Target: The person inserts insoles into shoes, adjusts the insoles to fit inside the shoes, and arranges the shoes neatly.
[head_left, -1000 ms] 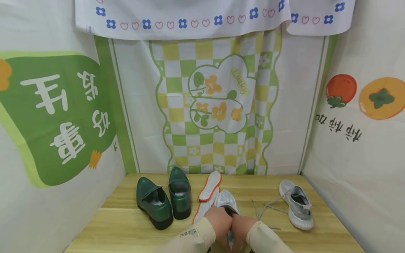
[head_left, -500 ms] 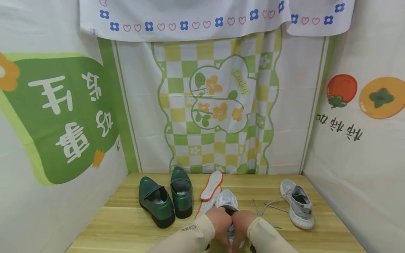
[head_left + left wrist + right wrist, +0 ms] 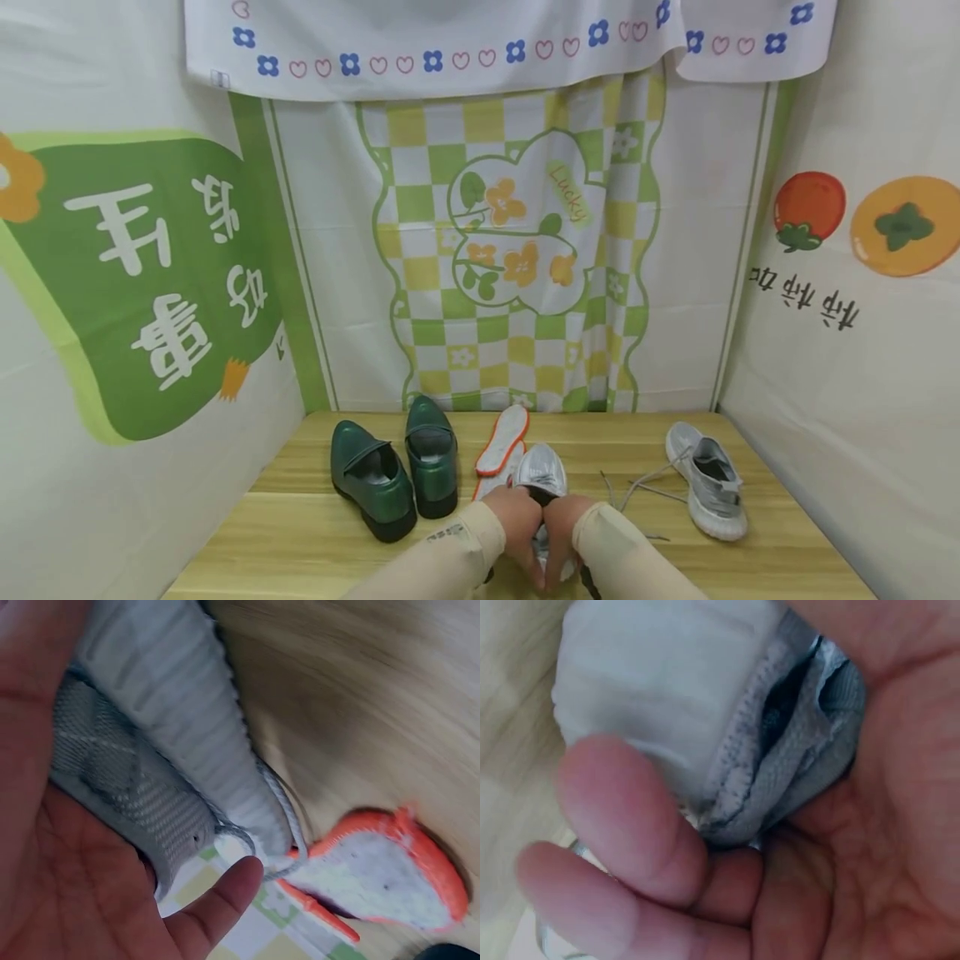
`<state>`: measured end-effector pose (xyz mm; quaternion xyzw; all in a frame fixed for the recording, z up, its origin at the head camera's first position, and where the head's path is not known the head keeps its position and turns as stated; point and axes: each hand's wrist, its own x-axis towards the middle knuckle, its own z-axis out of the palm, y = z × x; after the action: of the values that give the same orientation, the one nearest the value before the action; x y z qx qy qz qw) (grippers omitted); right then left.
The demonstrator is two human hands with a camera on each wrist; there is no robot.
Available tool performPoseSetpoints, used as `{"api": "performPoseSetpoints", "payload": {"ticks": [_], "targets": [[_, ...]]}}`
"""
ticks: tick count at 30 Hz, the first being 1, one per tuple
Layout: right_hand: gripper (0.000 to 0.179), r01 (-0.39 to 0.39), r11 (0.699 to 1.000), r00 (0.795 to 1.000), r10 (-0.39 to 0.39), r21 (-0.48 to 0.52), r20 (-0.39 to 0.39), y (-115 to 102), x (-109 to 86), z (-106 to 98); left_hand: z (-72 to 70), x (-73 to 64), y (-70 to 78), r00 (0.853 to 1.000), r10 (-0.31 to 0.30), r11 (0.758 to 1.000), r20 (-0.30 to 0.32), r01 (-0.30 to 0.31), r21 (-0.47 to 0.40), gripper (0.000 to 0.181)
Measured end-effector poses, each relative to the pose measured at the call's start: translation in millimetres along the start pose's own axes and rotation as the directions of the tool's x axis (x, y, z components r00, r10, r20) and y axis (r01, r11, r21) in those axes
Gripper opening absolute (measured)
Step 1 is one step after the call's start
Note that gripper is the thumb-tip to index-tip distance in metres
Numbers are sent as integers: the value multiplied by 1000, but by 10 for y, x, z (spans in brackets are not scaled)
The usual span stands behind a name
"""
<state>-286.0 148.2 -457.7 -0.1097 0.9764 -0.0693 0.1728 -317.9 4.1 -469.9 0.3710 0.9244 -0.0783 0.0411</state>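
Both hands hold a silvery-grey sneaker at the front middle of the wooden surface, toe pointing away. My left hand grips its left side and my right hand its right, close together over the opening. In the left wrist view, the ribbed pale sole and mesh upper lie against the left palm, with a loop of lace beside the sole. The right wrist view has the right fingers bent around the sneaker's heel end. The hands hide much of the shoe's rear.
Two grey insoles with orange edges overlap just left of the sneaker. Farther left stand two green loafers. A matching grey sneaker stands at the right, its loose laces trailing toward the middle. Cloth-covered walls enclose the wooden surface.
My right hand has shifted slightly left, nearer the left hand, and the sneaker's toe has moved a little forward. More of the lower insole is now covered. Loafers and the other sneaker stay put.
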Motion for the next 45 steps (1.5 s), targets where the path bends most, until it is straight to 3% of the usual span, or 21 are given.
{"api": "performPoseSetpoints", "payload": {"ticks": [5,11,15,21,28,32,34,37,39,45], "targets": [[43,20,1000,995,-21,-7,-100,17,-34,59,-1,32,20,1000,15,998,-10,-16,-55,56],[46,40,999,981,-43,-21,-188,12,-91,78,-25,11,56,998,32,998,-47,-34,-45,56],[43,42,999,989,-41,8,-145,16,-85,48,-62,15,55,1000,14,1000,-19,-14,-28,57],[36,20,998,1000,-19,66,-16,41,-48,-38,-69,76,31,999,9,1000,41,-8,-5,56],[33,45,991,999,-48,127,20,74,-7,23,93,96,55,1000,1,994,-16,1,110,56],[38,124,989,989,-118,74,-84,112,-20,149,140,17,155,993,22,976,-120,5,218,60],[48,183,983,970,-176,27,-170,127,-44,212,142,-23,190,985,45,970,-164,-4,242,61],[67,240,971,932,-234,-13,-276,162,-67,246,103,-54,193,981,63,977,-183,-23,214,61],[67,247,969,926,-238,-6,-294,175,-73,224,66,-48,164,982,68,983,-175,-36,180,60],[50,215,977,939,-207,-3,-274,175,-61,170,40,-10,111,989,64,995,-134,-52,90,52]]}}
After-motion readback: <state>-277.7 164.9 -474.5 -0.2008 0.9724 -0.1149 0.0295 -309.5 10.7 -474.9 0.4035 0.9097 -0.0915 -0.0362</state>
